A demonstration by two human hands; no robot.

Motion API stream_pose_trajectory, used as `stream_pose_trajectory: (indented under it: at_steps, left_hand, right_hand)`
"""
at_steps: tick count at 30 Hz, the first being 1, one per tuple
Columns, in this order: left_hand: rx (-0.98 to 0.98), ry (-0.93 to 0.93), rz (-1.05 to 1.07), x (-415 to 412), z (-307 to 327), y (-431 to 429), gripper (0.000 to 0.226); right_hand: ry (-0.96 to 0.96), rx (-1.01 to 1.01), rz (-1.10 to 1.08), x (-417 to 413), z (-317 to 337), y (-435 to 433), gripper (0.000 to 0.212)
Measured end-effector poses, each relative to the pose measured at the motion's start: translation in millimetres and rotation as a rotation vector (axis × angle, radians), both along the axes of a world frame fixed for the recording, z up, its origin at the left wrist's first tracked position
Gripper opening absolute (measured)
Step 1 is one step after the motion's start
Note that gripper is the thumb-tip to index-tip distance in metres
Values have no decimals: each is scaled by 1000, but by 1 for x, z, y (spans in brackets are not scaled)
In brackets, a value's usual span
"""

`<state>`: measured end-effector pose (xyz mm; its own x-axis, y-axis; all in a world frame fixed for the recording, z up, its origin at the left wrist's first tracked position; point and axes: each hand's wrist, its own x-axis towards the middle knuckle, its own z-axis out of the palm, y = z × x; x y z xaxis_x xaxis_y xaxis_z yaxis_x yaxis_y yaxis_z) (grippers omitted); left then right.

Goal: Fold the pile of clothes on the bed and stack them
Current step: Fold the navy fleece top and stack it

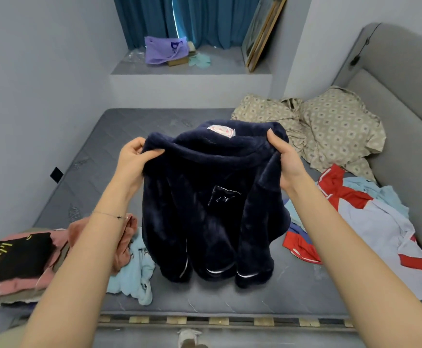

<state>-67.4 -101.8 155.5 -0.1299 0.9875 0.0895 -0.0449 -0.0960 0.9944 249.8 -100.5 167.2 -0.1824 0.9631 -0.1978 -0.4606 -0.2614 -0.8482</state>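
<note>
A dark navy fleece jacket [204, 204] hangs upright over the grey mattress [134, 131], its hem touching the bed. My left hand [134, 159] grips its left shoulder and my right hand [284, 159] grips its right shoulder, holding it spread between them. A white label shows at the collar. A stack of folded clothes [14, 267], black on pink, lies at the near left. An unfolded pile of red, white and light blue garments [370, 219] lies at the right.
A light blue garment [134, 272] and a rust-coloured one [127, 237] lie loose beside the stack. Patterned beige pillows [330, 129] sit at the grey headboard [400, 79]. A window ledge [225, 64] beyond holds a purple bag [164, 50] and leaning frames.
</note>
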Motion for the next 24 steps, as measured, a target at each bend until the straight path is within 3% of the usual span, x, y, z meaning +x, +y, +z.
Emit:
stream_pose_trajectory:
  at_steps: [3, 6, 10, 16, 24]
  left_hand:
    - [1, -23, -53, -9, 9, 14, 16]
    - [-50, 71, 23, -8, -12, 44, 27]
    - [-215, 161, 146, 9, -93, 102, 36]
    - [-482, 250, 141, 6, -227, 170, 47]
    - [-516, 312, 42, 0, -336, 263, 44]
  right_hand:
    - [14, 29, 38, 1, 7, 18, 65]
    - [-109, 25, -37, 4, -15, 50, 45]
    - [-359, -93, -188, -7, -91, 107, 20]
    - [-563, -326, -211, -37, -225, 163, 21]
    - [-636, -419, -320, -53, -327, 232, 4]
